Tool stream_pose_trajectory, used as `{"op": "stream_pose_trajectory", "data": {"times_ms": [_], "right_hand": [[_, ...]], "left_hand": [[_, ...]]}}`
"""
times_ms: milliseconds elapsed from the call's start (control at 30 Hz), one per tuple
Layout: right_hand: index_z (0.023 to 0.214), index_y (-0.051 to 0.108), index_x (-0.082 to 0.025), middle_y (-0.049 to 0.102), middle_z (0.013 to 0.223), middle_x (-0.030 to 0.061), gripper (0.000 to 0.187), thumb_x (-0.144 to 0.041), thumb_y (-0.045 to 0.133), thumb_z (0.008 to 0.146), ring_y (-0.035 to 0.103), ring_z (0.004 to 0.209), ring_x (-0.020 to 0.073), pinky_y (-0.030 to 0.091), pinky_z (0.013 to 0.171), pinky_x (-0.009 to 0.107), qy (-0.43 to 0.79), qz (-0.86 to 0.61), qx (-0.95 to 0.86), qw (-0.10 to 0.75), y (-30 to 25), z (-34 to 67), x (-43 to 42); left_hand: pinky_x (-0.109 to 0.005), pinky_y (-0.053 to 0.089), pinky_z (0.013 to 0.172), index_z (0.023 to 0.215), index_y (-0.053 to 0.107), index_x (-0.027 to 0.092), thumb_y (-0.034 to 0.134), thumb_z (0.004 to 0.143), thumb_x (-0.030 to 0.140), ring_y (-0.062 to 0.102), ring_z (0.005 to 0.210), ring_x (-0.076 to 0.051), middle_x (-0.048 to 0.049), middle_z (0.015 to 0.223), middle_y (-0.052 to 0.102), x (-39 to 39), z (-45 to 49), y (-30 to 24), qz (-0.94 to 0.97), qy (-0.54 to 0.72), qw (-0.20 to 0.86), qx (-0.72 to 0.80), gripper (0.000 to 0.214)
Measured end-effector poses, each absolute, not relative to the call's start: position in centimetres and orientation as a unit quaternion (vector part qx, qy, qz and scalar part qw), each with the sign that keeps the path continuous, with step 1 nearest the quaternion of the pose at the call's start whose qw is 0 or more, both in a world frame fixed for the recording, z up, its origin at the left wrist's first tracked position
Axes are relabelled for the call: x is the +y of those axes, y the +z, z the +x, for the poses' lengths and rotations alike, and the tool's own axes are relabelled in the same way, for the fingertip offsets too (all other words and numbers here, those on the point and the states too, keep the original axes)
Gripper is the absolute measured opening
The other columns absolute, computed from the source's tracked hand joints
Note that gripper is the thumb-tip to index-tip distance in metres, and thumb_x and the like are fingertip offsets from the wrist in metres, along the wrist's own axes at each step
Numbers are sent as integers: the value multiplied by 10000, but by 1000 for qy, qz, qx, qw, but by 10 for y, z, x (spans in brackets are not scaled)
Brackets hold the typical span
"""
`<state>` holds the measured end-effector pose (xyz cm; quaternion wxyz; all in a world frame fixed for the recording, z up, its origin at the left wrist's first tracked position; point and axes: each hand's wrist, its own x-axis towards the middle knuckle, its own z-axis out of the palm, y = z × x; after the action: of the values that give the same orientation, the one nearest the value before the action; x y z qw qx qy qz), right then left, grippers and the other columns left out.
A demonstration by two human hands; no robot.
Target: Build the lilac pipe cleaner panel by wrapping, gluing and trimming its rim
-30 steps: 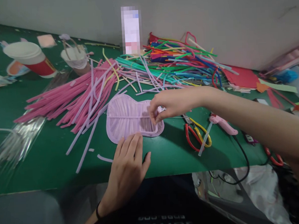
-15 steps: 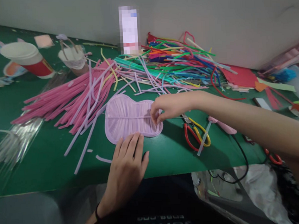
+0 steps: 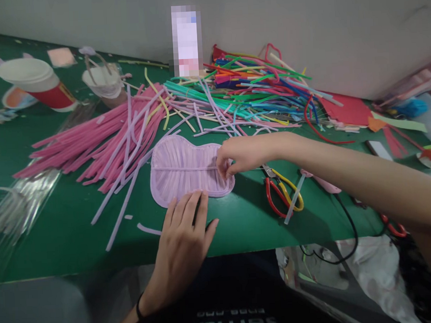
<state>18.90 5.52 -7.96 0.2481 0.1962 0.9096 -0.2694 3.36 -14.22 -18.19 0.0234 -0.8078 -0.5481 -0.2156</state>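
Panel (image 3: pixel 175 156), lilac and waisted, flat on the green table (image 3: pixel 240 227) right in front of the body — pretty far along, by the look of it. Apparently done: a full-looking outline, close-packed ribs inside, plus one lengthwise strip (image 3: pixel 183 169) along the middle. Still to do: hard to say, with part of the narrower end hidden under the right hand (image 3: pixel 228 162). Left hand (image 3: pixel 184 226) relaxed, just resting fingertips on the near edge, no grip at all. Right hand curled over that narrower end, fingertips bunched — can't tell if pinching something or only pressing down. Off to the right, both out of hand: pliers (image 3: pixel 281 192) with red and yellow handles, and a pink glue gun (image 3: pixel 325 182). Plenty of spare stuff around too: loose lilac stems (image 3: pixel 120 217) beside and over a pink bundle (image 3: pixel 88 144), and a short lilac offcut (image 3: pixel 149 229) by the left hand.
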Motion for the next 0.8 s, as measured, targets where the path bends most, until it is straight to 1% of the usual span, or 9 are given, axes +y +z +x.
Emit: {"op": "stream_pose_trajectory", "data": {"times_ms": [167,267,400,533,667,800], "right_hand": [[939,798,-192,776,963,35,186,-121,655,845,647,893,177,411,821,307,-246,203,912,257,-81,190,55],[934,801,-199,779,958,32,192,-117,654,841,650,897,180,406,837,310,-245,202,912,260,-81,190,54],[956,804,-201,781,970,34,208,-122,652,838,651,893,182,413,842,313,-243,202,911,266,-82,189,53],[961,803,-191,781,977,36,210,-128,645,837,665,909,180,436,811,296,-259,208,907,258,-76,191,52],[1004,789,-192,778,1006,45,213,-209,635,857,681,917,194,458,788,300,-266,251,896,250,-62,200,55],[1034,769,-181,779,979,50,232,-264,647,855,686,876,187,471,756,291,-283,276,886,244,-53,210,61]], "left_hand": [[-549,443,1066,1380,535,21,565,973,359,580,1257,-357,-197,1354,633,-143,40,-184,-807,-217,30,-548,530],[-523,435,1079,1386,525,12,548,983,401,540,1322,-348,-192,1421,589,-143,45,-188,-806,-227,35,-546,560],[-536,419,1083,1411,503,20,533,986,448,500,1367,-353,-178,1472,538,-143,49,-191,-802,-224,34,-553,604],[-531,407,1093,1424,487,18,533,987,445,487,1381,-346,-174,1480,526,-144,49,-192,-799,-225,34,-556,613],[-530,399,1098,1421,493,24,538,988,420,494,1376,-344,-178,1468,536,-143,49,-193,-799,-228,33,-555,589],[-528,410,1088,1425,489,27,543,986,416,499,1373,-342,-178,1471,532,-142,49,-194,-798,-233,37,-555,588]]}}
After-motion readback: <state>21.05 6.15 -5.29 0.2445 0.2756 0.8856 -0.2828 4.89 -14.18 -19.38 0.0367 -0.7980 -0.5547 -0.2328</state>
